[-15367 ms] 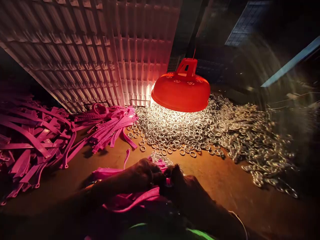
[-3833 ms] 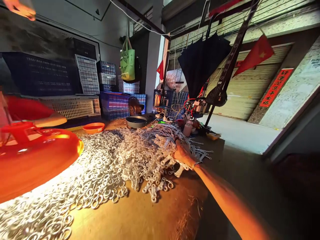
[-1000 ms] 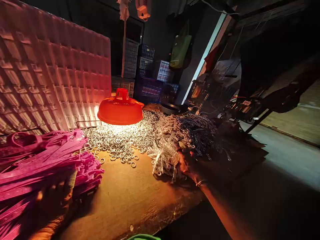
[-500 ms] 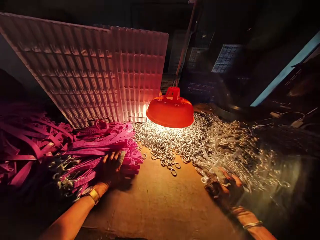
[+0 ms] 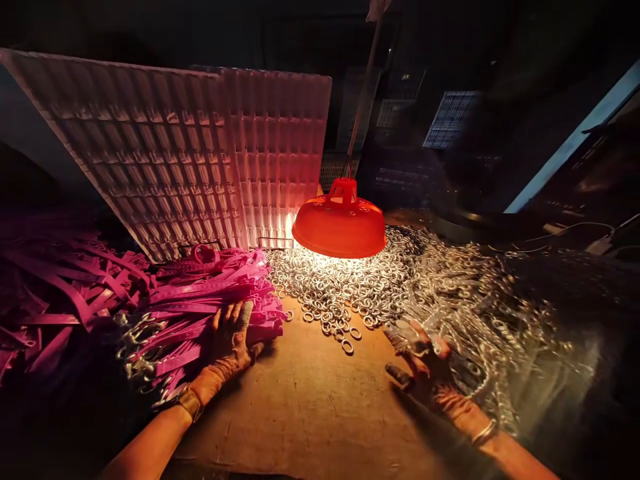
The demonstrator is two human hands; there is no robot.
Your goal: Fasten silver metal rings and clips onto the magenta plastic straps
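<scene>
My left hand (image 5: 235, 340) lies over a bundle of pink straps (image 5: 215, 283), its fingers stretched out on them. A pale wrap covers one fingertip, and a watch is on the wrist. Silvery metal clips (image 5: 143, 347) show at the near end of the bundle. My right hand (image 5: 425, 357) is over the near edge of a heap of shiny metal pieces like short chains (image 5: 480, 307), with its fingers spread and some fingertips wrapped. Nothing shows in its grasp. Between the hands, farther back, loose metal rings (image 5: 345, 293) are heaped.
A red lamp (image 5: 340, 227) hangs low over the rings, lit. Behind the straps leans a ribbed translucent panel (image 5: 200, 147). More pink straps (image 5: 65, 287) are piled at far left. The brown tabletop (image 5: 310, 407) shows in front; dark crates stand behind.
My right hand has moved left and slightly up, and its fingers have spread. My left hand stays on the straps, its thumb now showing out to the right.
</scene>
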